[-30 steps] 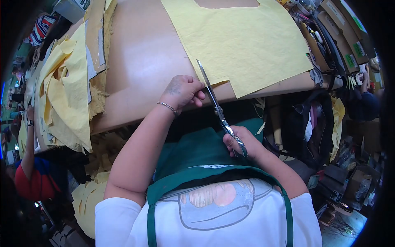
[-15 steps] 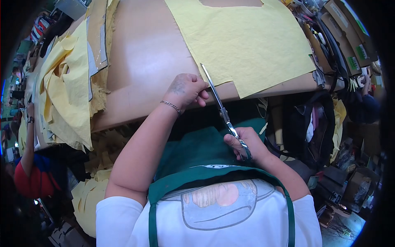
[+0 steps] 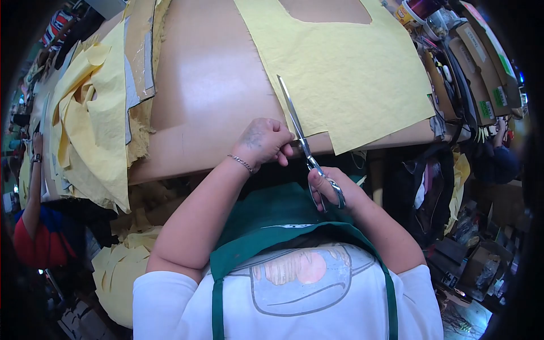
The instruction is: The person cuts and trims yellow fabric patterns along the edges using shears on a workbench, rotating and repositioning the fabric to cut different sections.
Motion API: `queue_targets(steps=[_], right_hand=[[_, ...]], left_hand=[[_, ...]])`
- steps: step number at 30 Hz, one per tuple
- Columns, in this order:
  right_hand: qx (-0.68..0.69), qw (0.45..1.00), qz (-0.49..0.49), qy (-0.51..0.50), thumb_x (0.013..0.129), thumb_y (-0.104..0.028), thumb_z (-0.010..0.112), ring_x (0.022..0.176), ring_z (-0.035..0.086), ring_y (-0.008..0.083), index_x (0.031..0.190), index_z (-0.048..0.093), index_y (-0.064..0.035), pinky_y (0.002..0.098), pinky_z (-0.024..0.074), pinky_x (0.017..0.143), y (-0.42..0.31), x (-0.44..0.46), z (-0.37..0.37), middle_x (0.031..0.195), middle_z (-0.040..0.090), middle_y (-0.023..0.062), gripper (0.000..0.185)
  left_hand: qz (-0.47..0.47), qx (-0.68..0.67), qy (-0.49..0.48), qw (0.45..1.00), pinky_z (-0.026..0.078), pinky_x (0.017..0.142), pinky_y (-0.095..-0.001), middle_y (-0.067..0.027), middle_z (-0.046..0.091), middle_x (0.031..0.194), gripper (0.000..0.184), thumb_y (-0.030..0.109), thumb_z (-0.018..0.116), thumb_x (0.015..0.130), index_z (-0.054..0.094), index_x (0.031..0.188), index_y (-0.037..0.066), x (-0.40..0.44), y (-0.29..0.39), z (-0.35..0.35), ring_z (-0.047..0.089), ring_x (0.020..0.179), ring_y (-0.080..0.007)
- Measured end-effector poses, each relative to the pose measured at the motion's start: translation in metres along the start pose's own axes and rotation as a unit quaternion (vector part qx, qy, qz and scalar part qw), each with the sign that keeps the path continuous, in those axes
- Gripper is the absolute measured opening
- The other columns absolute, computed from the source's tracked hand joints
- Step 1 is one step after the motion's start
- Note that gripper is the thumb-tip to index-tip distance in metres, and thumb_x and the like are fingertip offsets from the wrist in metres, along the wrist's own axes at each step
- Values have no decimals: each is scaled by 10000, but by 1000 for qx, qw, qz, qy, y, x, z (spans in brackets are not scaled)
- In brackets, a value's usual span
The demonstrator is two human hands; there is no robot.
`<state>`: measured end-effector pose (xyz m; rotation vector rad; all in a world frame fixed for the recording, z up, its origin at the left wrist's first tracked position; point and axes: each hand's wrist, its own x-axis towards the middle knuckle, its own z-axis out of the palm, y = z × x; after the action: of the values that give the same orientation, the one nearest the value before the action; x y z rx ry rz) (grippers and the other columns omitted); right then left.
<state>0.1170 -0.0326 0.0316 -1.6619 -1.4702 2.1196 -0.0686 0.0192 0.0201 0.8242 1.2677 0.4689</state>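
Observation:
My right hand (image 3: pixel 335 188) holds a pair of metal scissors (image 3: pixel 298 122) by the handles, thumb and fingers through the loops. The handle loops stand apart. The long blades point away from me and lie along the left edge of a yellow leather-like sheet (image 3: pixel 362 85), near its front corner. Beside the blades, my left hand (image 3: pixel 265 141) is closed in a pinch at the sheet's front left edge. What lies between its fingertips is mostly hidden, but it appears to be that edge. The sheet has a curved cutout at its far side and a notch at the front.
The sheet rests on a tan table (image 3: pixel 204 85). Crumpled yellow material (image 3: pixel 85 124) and cardboard strips (image 3: pixel 139 68) lie at the left. Boxes (image 3: pixel 476 68) and tubs (image 3: pixel 409 14) stand at the right. Another person in red (image 3: pixel 37 238) is at the far left.
The scissors have moved farther up along the sheet's left edge, and their handles have spread. My left hand stays pinched by the edge. The whole view has shifted slightly.

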Motion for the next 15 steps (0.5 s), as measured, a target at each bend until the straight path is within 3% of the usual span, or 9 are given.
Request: queue_targets(steps=[7,10,15], right_hand=[[-4,1000,2,2,671,-711,464,496,501,111,692,456,-52,238,426,471,-12,8,-3,573,473,34,660],[-29,1000,-10,-2,758,-626,440,477,510,115,715,439,-54,221,395,437,-10,8,-6,571,480,32,573],[-36,999,-11,20,727,-648,462,439,499,101,697,435,-57,215,394,410,-10,7,-6,523,472,23,592]], left_hand=[[-4,-15,-13,1000,357,378,-167,-30,559,574,140,171,541,798,533,713,59,-1,-2,-1,528,420,-93],[-3,-18,-15,1000,359,381,-168,-30,558,575,144,177,538,800,533,719,58,-1,-2,-2,528,421,-93],[-4,-20,-15,1000,367,392,-170,-31,559,575,150,183,533,802,533,722,56,-2,-2,-2,531,424,-95]])
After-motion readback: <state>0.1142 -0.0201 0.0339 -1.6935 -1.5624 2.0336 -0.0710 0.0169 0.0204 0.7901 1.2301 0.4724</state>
